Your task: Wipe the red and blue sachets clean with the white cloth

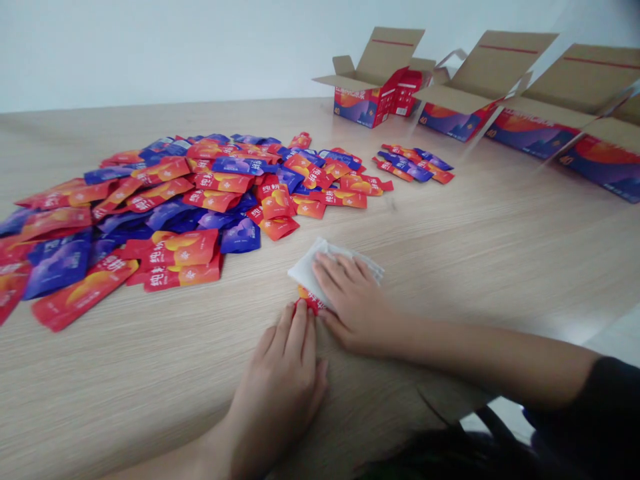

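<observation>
Where print is legible: "40" is printed on cartons (530, 133), upper right.
Left hand (283, 373): held flat, open, pressed against a red sachet (310, 299).
Right hand (353, 303): fingers spread, laid on a white packet (330, 267).

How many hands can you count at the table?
2: the left hand on a red pouch, the right hand on a white wrapper.

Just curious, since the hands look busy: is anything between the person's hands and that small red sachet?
Partly. The left hand touches the red sachet directly, with nothing between them. A white sheet covers the sachet's upper part, lying between it and the right hand, which rests on the sheet.
</observation>
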Tool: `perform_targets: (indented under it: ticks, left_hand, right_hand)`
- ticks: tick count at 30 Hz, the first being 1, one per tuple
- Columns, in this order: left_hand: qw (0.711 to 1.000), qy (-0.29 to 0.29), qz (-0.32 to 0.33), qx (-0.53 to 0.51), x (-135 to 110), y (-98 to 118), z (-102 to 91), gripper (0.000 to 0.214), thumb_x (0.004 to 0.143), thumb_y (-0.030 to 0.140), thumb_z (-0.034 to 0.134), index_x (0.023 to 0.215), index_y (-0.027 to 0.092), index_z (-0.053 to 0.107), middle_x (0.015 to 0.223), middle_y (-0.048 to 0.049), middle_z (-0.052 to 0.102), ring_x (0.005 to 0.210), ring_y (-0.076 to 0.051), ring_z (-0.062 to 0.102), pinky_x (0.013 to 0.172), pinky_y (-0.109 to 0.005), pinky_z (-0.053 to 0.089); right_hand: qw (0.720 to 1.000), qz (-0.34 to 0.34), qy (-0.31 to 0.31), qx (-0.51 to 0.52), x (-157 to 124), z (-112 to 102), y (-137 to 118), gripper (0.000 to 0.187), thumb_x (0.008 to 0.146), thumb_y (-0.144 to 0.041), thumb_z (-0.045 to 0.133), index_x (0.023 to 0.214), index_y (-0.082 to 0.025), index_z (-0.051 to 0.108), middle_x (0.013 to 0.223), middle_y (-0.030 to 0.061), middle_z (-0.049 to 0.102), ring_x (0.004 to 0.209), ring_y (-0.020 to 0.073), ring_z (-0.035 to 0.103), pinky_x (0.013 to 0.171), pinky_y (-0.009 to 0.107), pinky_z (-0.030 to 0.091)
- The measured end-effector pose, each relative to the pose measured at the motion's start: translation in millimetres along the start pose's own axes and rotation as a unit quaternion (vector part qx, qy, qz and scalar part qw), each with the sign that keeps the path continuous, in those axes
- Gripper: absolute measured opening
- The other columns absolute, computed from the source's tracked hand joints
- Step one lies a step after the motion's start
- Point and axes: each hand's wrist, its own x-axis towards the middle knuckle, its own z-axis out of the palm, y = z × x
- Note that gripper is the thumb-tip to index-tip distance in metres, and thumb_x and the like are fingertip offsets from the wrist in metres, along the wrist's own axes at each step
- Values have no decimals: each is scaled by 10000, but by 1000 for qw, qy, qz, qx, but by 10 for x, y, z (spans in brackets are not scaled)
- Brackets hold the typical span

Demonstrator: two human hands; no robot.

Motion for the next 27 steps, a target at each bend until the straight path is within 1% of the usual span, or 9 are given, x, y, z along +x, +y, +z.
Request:
perform_targets:
  ticks: [3, 6, 8, 12, 17, 21, 22, 26, 27]
  left_hand:
    - [1000, -4, -9, -9, -10, -2, 10, 445, 846, 227, 425, 1128, -10, 675, 1183, -252, 675, 1087, -356, 660, 828, -438, 593]
    - [1000, -4, -17, -9, -19, 0, 22, 498, 851, 254, 425, 1207, -25, 633, 1246, -255, 643, 1121, -357, 642, 851, -442, 587]
    - [1000, -2, -14, -5, -15, 6, 21, 496, 849, 248, 420, 1202, -24, 638, 1246, -254, 644, 1124, -358, 640, 850, -442, 587]
    - [1000, -4, 4, 3, 0, 8, 2, 431, 849, 226, 415, 1078, -3, 699, 1147, -246, 691, 1063, -353, 670, 811, -436, 598]
    - [1000, -1, -1, 11, 0, -8, -7, 483, 857, 254, 414, 1178, -19, 651, 1218, -249, 660, 1100, -341, 656, 829, -422, 595]
    - [1000, -11, 7, 11, 2, -10, -11, 400, 841, 221, 437, 1047, 15, 711, 1129, -241, 699, 1054, -348, 674, 806, -430, 599]
    - [1000, -11, 6, 12, 4, -10, -13, 404, 842, 223, 437, 1055, 14, 708, 1133, -241, 697, 1056, -348, 673, 801, -428, 599]
    - [1000, -11, 2, 8, 10, -13, -17, 495, 849, 254, 430, 1199, -27, 637, 1224, -256, 654, 1084, -346, 661, 809, -425, 599]
    - [1000, -10, 2, 8, 12, -13, -17, 490, 847, 245, 430, 1194, -31, 638, 1219, -260, 655, 1080, -349, 661, 807, -431, 598]
  right_hand:
    - [999, -46, -11, 14, -10, 14, -14, 642, 929, -343, 439, 1486, -39, 342, 1579, 163, 299, 1413, 326, 269, 1154, 512, 225]
    - [999, 40, 2, 7, 4, 7, 13, 655, 927, -340, 439, 1486, -17, 332, 1564, 186, 320, 1400, 328, 293, 1138, 519, 258]
    - [998, 56, 6, -3, -8, 5, 4, 649, 932, -345, 430, 1483, -14, 340, 1559, 203, 321, 1395, 359, 290, 1121, 550, 269]
    - [999, -45, -14, 4, -38, 10, -13, 622, 945, -352, 414, 1486, -51, 352, 1575, 160, 310, 1403, 341, 286, 1140, 518, 255]
    - [997, 68, 20, -20, -18, 4, 44, 630, 949, -341, 393, 1470, 13, 354, 1518, 220, 381, 1353, 373, 350, 1112, 539, 290]
    - [999, -50, -8, 4, -41, 17, -7, 620, 955, -358, 395, 1484, -38, 353, 1561, 174, 331, 1395, 357, 302, 1140, 524, 258]
    - [998, -53, -14, 13, -33, 12, 1, 629, 956, -365, 395, 1489, -35, 339, 1563, 169, 331, 1401, 339, 301, 1150, 507, 253]
    - [998, 57, -17, 22, 6, -22, 67, 702, 941, -375, 414, 1499, 25, 270, 1559, 220, 309, 1410, 348, 295, 1150, 522, 255]
    - [998, 59, -17, 22, -1, -23, 60, 706, 935, -369, 423, 1500, 25, 270, 1562, 223, 301, 1413, 358, 287, 1148, 530, 255]
